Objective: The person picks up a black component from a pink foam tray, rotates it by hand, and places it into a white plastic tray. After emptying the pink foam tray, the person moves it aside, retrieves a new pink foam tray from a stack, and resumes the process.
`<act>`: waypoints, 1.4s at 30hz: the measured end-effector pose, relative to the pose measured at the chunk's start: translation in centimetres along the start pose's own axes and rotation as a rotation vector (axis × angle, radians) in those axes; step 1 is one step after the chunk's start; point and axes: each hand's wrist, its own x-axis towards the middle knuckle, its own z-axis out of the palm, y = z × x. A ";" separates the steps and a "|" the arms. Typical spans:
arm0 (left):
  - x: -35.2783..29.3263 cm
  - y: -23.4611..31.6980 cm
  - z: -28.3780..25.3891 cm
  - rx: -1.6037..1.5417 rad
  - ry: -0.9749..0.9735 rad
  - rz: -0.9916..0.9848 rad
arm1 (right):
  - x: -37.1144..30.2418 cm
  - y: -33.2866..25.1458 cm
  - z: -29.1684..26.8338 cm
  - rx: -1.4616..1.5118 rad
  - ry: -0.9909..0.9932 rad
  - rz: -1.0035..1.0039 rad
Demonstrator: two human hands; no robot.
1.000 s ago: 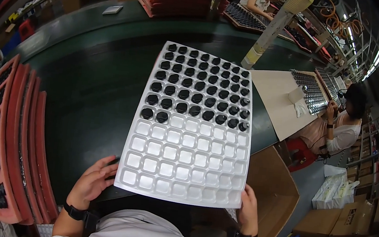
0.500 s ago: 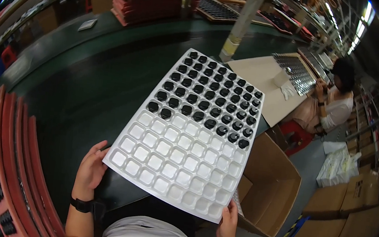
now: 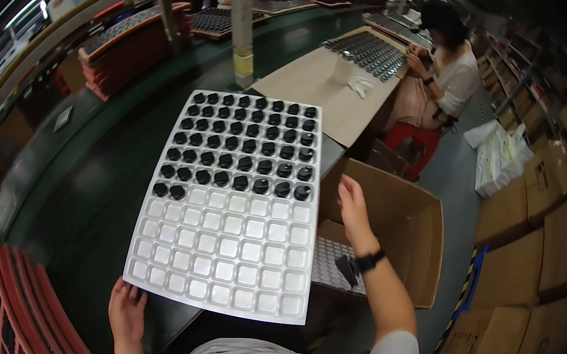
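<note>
White tray (image 3: pixel 218 245): it lies in front of you, over the green table (image 3: pixel 106 183) and jutting past its near edge; whether its whole underside is supported, you cannot tell from here. At the far left stands a stack of red trays (image 3: pixel 42 299), apart from your work. Next comes your left hand (image 3: pixel 128 310), which grasps the white tray's lower-left corner with fingers curled at the rim; how hard you are squeezing does not show.

Across the white tray, 6 full rows of small black pieces (image 3: pixel 226 161) fill the far half, with 2 more at the left of row 7; the nearer cells are bare. Expect a light, thin sheet, smooth and rather slippery, that flexes if you lift it by 1 corner. The load sits away from you, so the far end would probably sag first, and loose pieces could tip from their cells. Better to take the left and right edges about midway, fingers spread beneath, and keep it level; pinching the rim hard may crease it.

To the right, your right hand (image 3: pixel 352 203) is off the rim, fingers loose and grasping nothing visible, near the open cardboard box (image 3: pixel 394 198).
</note>
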 end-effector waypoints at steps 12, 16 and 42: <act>-0.2 -0.1 -0.5 0.058 -0.094 -0.142 | 1.1 3.4 5.1 0.201 -0.105 0.053; 0.9 0.3 0.3 0.084 -0.125 -0.165 | -2.8 0.9 5.4 0.459 -0.117 0.070; 1.1 0.6 -1.8 0.061 -0.154 -0.132 | -0.9 -0.6 3.1 0.276 -0.173 0.157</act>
